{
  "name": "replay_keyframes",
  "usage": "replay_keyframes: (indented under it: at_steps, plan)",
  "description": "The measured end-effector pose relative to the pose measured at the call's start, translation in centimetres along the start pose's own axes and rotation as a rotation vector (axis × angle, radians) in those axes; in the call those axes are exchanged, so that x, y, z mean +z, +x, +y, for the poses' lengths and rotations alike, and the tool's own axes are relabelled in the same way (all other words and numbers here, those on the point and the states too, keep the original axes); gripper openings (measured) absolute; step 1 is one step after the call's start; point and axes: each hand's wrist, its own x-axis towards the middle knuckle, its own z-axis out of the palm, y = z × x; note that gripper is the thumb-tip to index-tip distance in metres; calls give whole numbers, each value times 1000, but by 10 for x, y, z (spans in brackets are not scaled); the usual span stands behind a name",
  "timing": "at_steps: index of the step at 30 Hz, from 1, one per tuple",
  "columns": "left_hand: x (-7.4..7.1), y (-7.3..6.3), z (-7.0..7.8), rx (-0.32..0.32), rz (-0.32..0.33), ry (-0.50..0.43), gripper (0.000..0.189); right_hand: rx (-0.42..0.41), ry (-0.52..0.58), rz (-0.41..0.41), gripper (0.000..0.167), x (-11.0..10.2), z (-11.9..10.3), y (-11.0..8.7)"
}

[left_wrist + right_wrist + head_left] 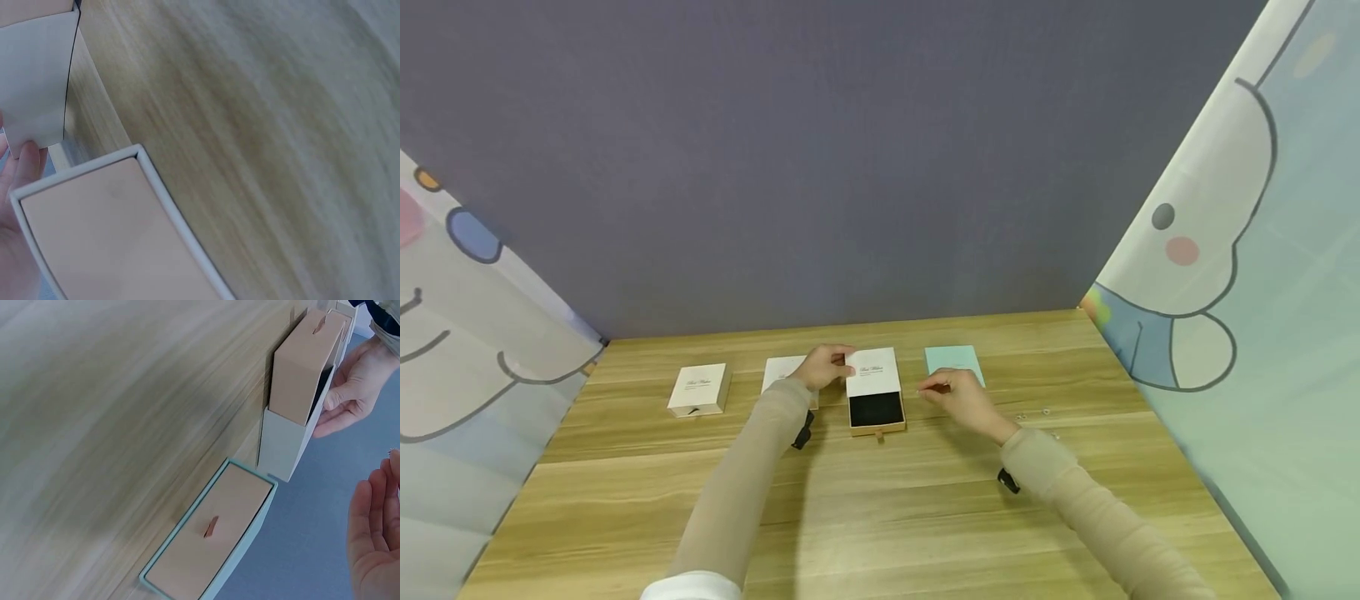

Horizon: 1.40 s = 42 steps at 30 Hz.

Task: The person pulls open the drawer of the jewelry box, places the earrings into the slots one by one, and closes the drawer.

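Note:
In the head view a white drawer box with dark script on its lid lies mid-table. Its drawer, lined in black, is pulled partway out toward me. My left hand grips the box's sleeve at its left side, thumb on the near face. To the right of the box, my right hand hovers with thumb and index finger brought together. Between those fingertips a tiny shiny piece shows in the right wrist view, too small to identify.
Another white box sits partly behind the left hand, and a third white box stands farther left. A teal box with a tan drawer is beyond the right hand. Several tiny shiny pieces lie right of that hand.

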Motion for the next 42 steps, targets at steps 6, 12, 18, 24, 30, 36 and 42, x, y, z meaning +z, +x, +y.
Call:
replay_keyframes:
  at_steps: [6,12,18,24,30,36,42]
  plan:
    - [2,-3,4,4,1,21,49,19,-9,-27,11,8,0,3]
    - [3,-5,8,-3,5,12,49,10,19,-52,13,15,-3,6]
    - [3,-3,8,-4,10,19,49,17,22,-63,13,22,-3,10]
    - [3,-2,6,4,18,22,49,63,49,-102,14,29,-6,14]
    - [2,0,4,17,21,30,48,82,76,-136,15,35,-8,17]
    - [3,-1,3,24,20,30,49,78,73,-168,16,41,-6,20]
    - [1,-2,3,15,17,38,49,81,78,-193,15,48,-6,22]
